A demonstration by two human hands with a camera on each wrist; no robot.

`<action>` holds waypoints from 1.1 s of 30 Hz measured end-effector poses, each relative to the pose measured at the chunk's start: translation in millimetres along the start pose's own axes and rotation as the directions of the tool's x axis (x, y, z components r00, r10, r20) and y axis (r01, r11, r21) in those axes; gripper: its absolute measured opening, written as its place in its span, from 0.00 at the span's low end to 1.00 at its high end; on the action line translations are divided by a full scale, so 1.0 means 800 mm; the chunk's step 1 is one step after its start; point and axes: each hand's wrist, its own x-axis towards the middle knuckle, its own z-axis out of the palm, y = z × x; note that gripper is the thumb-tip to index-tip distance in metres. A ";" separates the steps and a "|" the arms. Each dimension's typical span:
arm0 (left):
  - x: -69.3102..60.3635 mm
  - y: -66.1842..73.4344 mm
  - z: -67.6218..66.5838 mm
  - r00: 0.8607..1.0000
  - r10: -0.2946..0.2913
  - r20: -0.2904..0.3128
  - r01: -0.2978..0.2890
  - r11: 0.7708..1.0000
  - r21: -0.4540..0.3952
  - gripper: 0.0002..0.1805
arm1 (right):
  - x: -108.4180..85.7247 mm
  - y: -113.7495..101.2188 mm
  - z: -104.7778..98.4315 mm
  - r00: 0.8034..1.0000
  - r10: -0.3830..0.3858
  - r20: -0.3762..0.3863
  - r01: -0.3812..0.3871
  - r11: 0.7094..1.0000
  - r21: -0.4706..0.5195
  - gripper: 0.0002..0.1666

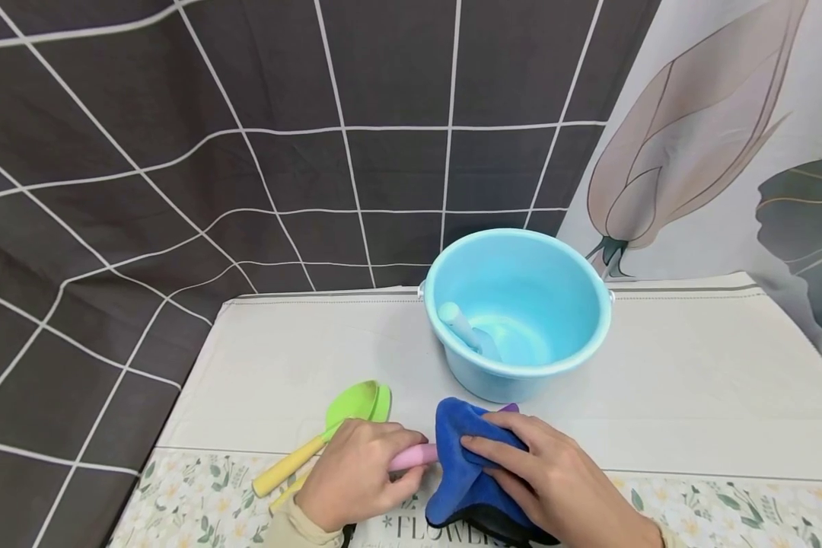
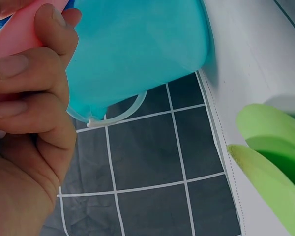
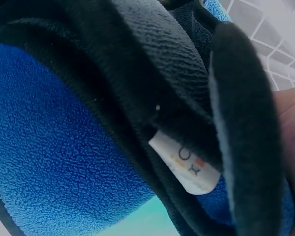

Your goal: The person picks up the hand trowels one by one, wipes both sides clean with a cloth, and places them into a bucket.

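My left hand (image 1: 364,472) grips a pink handle (image 1: 413,457), its fingers curled round it; the left wrist view also shows the curled fingers on the pink handle (image 2: 20,30). A blue cloth (image 1: 460,464) with a black edge covers the other end of that tool, where a bit of purple (image 1: 511,408) peeks out. My right hand (image 1: 567,481) holds the cloth around it, fingers bent over the fabric. In the right wrist view the blue cloth (image 3: 64,147) fills most of the picture, with a white label (image 3: 186,164).
Behind the hands stands a light blue bucket (image 1: 520,373) with a light blue tool (image 1: 460,326) inside. Left of the left hand lie green tools (image 1: 352,403) with yellow handles (image 1: 286,466). A dark grid-patterned cloth (image 1: 397,84) hangs at the back and left.
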 end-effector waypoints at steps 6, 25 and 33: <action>0.002 0.003 0.001 0.999 -0.022 0.026 0.023 0.999 -0.032 0.03 | 0.000 0.005 0.004 1.000 0.008 -0.006 -0.008 1.000 -0.016 0.25; 0.004 0.002 0.007 0.999 0.005 -0.035 -0.007 0.998 -0.068 0.08 | 0.001 0.005 0.022 0.996 0.065 0.067 -0.064 0.998 -0.022 0.33; 0.004 0.002 0.005 0.999 0.012 -0.038 -0.016 0.995 -0.097 0.15 | 0.000 0.004 0.027 0.996 0.011 0.088 -0.011 1.000 0.003 0.39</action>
